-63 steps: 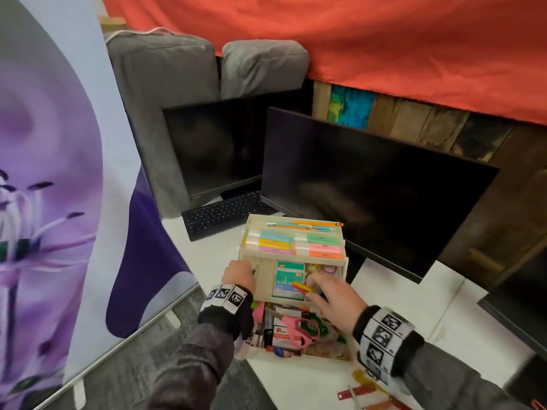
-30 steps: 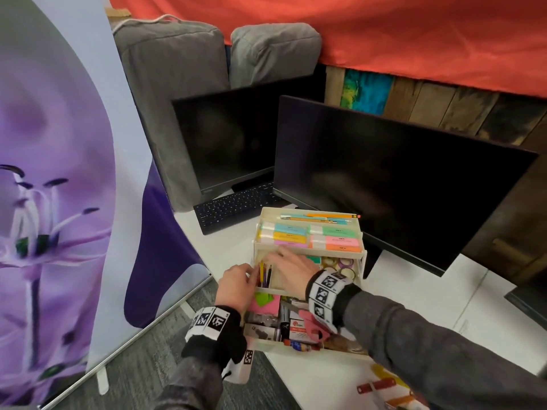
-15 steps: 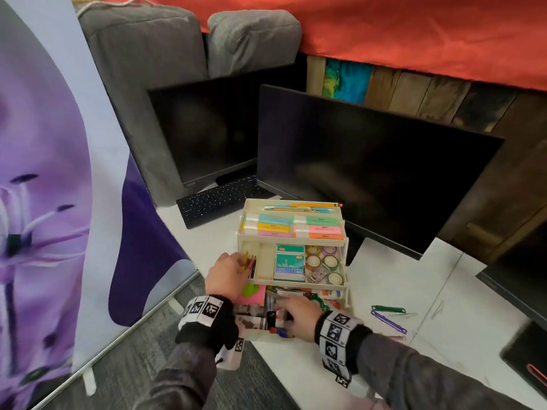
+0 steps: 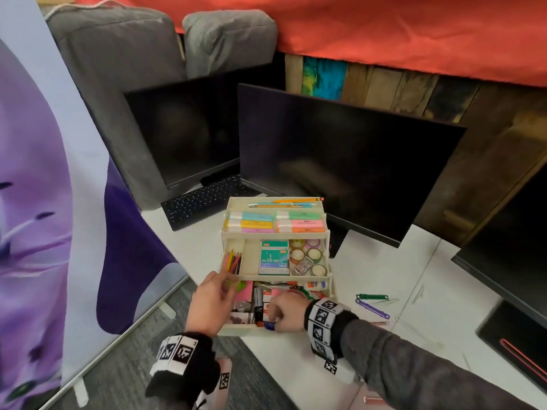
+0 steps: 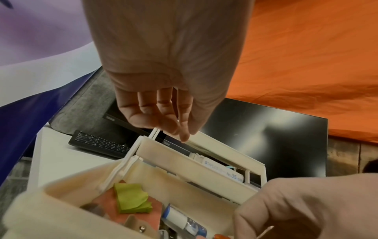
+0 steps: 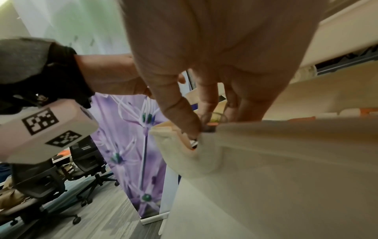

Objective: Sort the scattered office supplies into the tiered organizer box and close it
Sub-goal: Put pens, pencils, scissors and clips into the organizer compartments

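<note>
Head view showed your right hand (image 4: 285, 312) pinching a small item at the organizer box's (image 4: 331, 287) bottom-tier front edge; your left hand (image 4: 211, 303) hovered relaxed just left, nearer the coloured pencils (image 4: 233, 261).

Two monitors (image 4: 340, 161), one keyboard (image 4: 204, 202)

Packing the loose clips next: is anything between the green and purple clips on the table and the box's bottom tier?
Nothing visible. The green clip and purple clip lie on bare table right of the organizer box; only its side wall is between. The right hand fills the tier's front.
</note>
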